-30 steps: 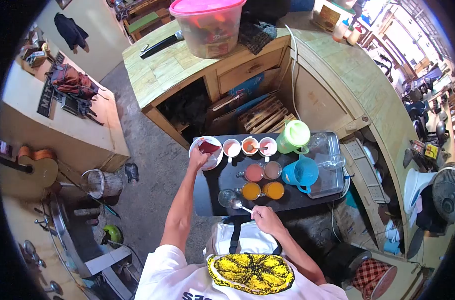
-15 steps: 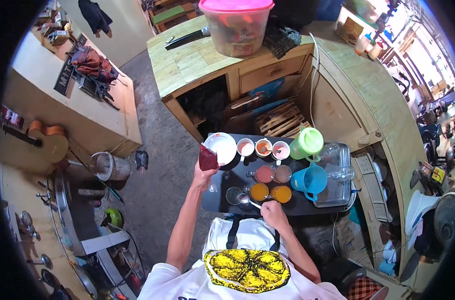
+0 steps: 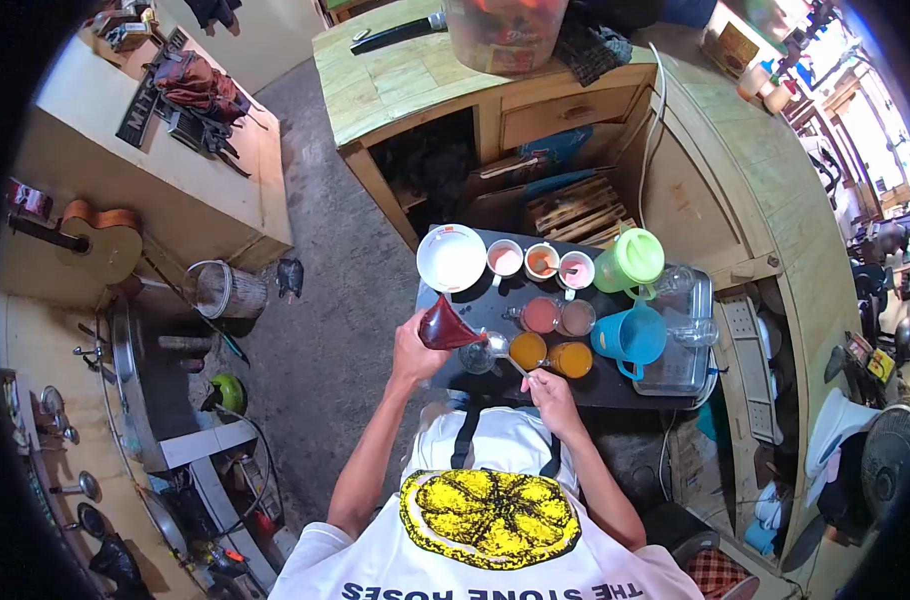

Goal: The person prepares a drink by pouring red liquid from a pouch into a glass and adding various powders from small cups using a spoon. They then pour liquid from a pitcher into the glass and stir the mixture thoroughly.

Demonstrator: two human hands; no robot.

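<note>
My left hand (image 3: 415,350) is closed around a dark red pouch (image 3: 445,325), tilted with its narrow end pointing right toward a spoon. My right hand (image 3: 552,392) grips the handle of the metal spoon (image 3: 497,345), whose bowl is close to the pouch tip. Under and beside the spoon is a clear glass mug (image 3: 476,358); its contents are hard to make out. Just right of it stand two mugs of orange liquid (image 3: 572,360), and behind these a mug of pink liquid (image 3: 541,315) and a brownish one (image 3: 577,318).
On the black table (image 3: 615,395) are a white bowl (image 3: 451,259), three white cups (image 3: 542,262), a green pitcher (image 3: 632,260), a blue pitcher (image 3: 630,338) and a clear tray (image 3: 670,375) with glasses. A wooden counter (image 3: 375,95) stands behind.
My left hand has brought the pouch down and right, tipping it toward the spoon. The spoon's bowl is higher above the clear mug. The camera view has shifted.
</note>
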